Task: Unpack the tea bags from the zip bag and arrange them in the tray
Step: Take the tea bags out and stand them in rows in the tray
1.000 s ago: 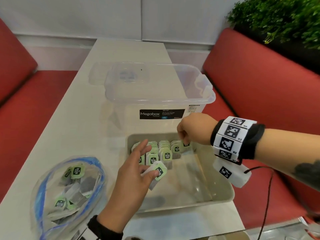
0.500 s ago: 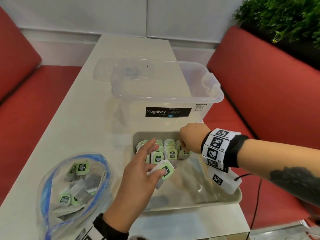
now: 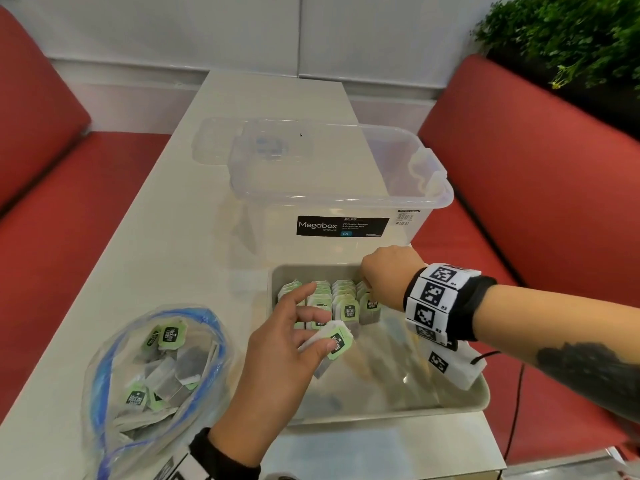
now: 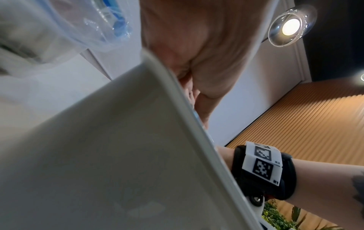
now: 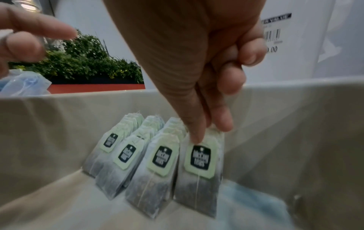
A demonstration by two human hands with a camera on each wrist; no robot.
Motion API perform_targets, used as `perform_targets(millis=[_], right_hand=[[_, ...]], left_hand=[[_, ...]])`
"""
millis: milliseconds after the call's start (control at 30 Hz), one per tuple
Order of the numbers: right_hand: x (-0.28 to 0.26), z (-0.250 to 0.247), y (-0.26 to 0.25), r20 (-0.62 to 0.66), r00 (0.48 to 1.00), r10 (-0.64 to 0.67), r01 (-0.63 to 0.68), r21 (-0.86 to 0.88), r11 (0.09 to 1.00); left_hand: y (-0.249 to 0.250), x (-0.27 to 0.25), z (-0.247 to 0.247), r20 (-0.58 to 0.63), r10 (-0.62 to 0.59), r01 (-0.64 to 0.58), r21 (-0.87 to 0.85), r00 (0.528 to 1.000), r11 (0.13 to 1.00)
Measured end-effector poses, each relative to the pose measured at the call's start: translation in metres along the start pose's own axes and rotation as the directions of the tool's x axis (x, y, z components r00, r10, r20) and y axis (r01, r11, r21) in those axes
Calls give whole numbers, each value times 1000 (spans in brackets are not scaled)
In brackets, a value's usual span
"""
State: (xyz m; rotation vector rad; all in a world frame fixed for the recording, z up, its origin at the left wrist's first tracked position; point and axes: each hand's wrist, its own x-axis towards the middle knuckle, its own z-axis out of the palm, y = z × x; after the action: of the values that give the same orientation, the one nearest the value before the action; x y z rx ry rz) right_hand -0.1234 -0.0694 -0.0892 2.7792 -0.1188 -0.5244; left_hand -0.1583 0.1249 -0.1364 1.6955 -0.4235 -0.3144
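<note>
A grey tray [image 3: 450, 407] sits at the table's near edge, with several rows of tea bags [image 3: 332, 292] standing against its far left wall. My right hand [image 3: 372, 289] reaches down at the rightmost row. In the right wrist view this hand [image 5: 208, 133] pinches the top of that row's front tea bag [image 5: 199, 165] between thumb and fingers. My left hand [image 3: 304, 327] hovers over the tray's left part and holds a loose tea bag [image 3: 337, 342] against its thumb. The clear zip bag [image 3: 152, 375] with a blue seal lies left of the tray, several tea bags inside.
A clear Megabox storage box [image 3: 339, 188] stands just behind the tray, its lid [image 3: 214, 143] lying behind it. Red bench seats [image 3: 540, 188] flank the narrow white table [image 3: 166, 244]. A green plant [image 3: 568, 32] grows at the back right. The left wrist view shows the tray's outer wall [image 4: 118, 155].
My right hand has sunk slightly onto the rightmost row of tea bags. My left hand keeps its tea bag in about the same place over the tray.
</note>
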Motion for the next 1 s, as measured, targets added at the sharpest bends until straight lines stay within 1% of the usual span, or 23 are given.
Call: perform_targets(millis=[100,167,200,267,300,333,367,433,500,600,667,767,800,867,933,1000], right_hand=[[-6,-10,6,-94,996,-5,8,25,1000],[-15,-20,10,-148,987,-66,87,146,985],[-21,-26,11,-140,983,-115,148,252,956],[-38,-38,7,-119,969,-217,247,497,832],[-46,-43,4,-123,960,-250,275,574,771],[-52,-46,1,-144,952,-268,299,613,732],[-55,-48,-1,-180,945,-273,324,628,708],[-59,-52,-3,-246,938,-244,346,635,690],[-60,-56,-3,-269,937,-224,346,621,703],[-63,-63,-6,-273,934,-232,351,566,746],[-65,-64,-7,-281,931,-231,353,546,760],[-67,-65,-4,-276,934,-228,348,545,763],[-68,-65,-3,-272,934,-232,348,542,765],[-70,-65,-1,-271,930,-248,359,528,770],[-72,-65,-2,-273,924,-269,375,503,778],[-71,-64,-1,-268,925,-268,370,481,795]], left_hand=[[1,3,-2,-42,5,-6,-28,999,1000],[4,5,-4,-80,8,-13,-71,997,997],[5,7,-4,-94,5,-15,-100,996,995],[9,9,-4,-109,-10,-9,-171,994,985],[11,9,-3,-109,-29,5,-217,994,976],[12,9,-2,-104,-54,25,-261,993,965],[13,9,0,-92,-79,48,-300,993,953],[16,7,5,-55,-105,81,-343,993,936],[19,6,10,-19,-84,75,-310,996,948],[24,4,14,24,-48,52,-209,999,976],[26,4,16,22,-61,64,-205,998,977],[27,5,13,-39,-91,79,-239,995,968],[28,6,12,-48,-72,60,-208,996,976],[28,7,12,-33,-5,3,-57,999,998],[28,8,13,-36,49,-46,79,998,996],[30,7,15,-63,81,-72,134,995,988]])
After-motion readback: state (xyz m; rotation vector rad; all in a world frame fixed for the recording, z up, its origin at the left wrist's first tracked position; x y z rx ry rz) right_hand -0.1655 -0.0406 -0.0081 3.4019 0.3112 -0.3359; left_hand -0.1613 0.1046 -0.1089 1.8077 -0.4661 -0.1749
